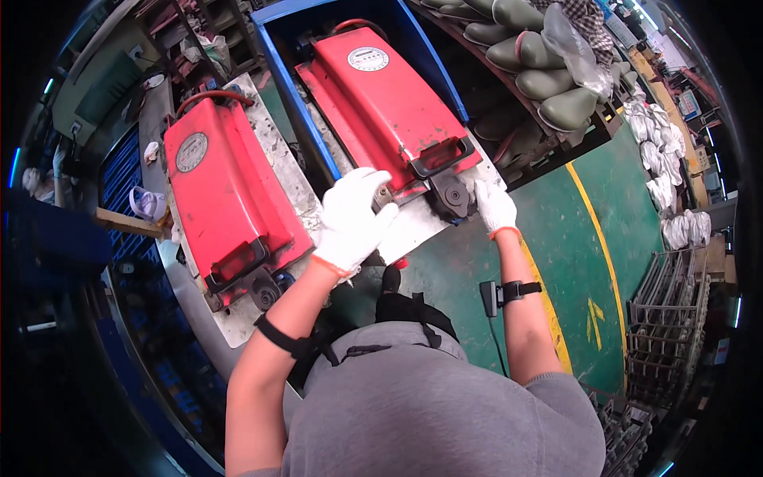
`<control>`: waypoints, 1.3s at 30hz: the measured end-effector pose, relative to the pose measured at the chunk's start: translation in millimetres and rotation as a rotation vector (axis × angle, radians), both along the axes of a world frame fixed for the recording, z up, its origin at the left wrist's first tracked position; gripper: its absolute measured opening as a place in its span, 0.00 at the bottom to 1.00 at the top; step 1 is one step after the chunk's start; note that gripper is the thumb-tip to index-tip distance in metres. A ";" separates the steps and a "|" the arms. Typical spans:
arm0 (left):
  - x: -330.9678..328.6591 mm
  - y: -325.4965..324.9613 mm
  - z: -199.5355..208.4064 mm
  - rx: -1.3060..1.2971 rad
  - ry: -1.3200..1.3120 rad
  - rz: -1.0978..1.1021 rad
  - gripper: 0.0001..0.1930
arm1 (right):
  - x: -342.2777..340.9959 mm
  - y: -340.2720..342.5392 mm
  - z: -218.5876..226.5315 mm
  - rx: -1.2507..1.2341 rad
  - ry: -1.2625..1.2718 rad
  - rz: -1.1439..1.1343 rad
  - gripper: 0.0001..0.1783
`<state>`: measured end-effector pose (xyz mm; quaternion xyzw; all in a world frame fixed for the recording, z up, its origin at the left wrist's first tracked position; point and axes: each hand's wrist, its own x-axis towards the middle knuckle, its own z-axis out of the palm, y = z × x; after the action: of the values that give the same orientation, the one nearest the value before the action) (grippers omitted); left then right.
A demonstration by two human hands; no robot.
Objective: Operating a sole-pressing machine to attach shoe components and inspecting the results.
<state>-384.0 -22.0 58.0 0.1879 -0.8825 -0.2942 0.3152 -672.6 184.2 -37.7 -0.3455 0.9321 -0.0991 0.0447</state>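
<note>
My left hand [354, 219], in a white glove with an orange cuff, is at the front left corner of a red metal machine cover [385, 87]. Its thumb and fingers are curved apart around a small round metal fitting [383, 194]; contact is unclear. At the front right corner, my right hand [496, 208], gloved alike, has its fingers bent beside a black round-hubbed part [453, 195]. What those fingers grip is hidden. A black handle [442, 157] crosses the cover's front end. To the left lies a second, similar red machine [226, 187] on a worn pale plate [306, 211].
A blue-walled frame [288, 95] surrounds the far part of the nearer machine. At the far right, a rack holds several olive-green shoe forms [566, 108]. White bundles [653, 143] and a metal rack [668, 318] stand further right, past yellow lines on the green floor [548, 207].
</note>
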 end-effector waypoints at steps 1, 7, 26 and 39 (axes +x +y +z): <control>-8.4 -0.2 -4.0 -0.003 -0.004 0.000 0.26 | 14.7 -3.4 10.9 -0.003 -0.004 0.000 0.25; -63.6 3.8 -0.4 -0.207 -0.110 -0.148 0.32 | 89.0 38.4 20.7 -0.062 -0.247 -0.006 0.33; -72.1 -52.7 119.4 -0.310 0.249 0.014 0.15 | -4.8 -182.1 58.2 0.031 -0.112 0.362 0.46; -83.4 -137.3 175.2 -0.336 0.538 0.137 0.26 | -3.0 -197.1 103.8 -0.379 -1.025 -0.020 0.45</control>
<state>-467.5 -159.3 233.2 0.1079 -0.7891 -0.1617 0.5826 -675.6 -12.8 66.1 -0.2461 0.7600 -0.4214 0.4292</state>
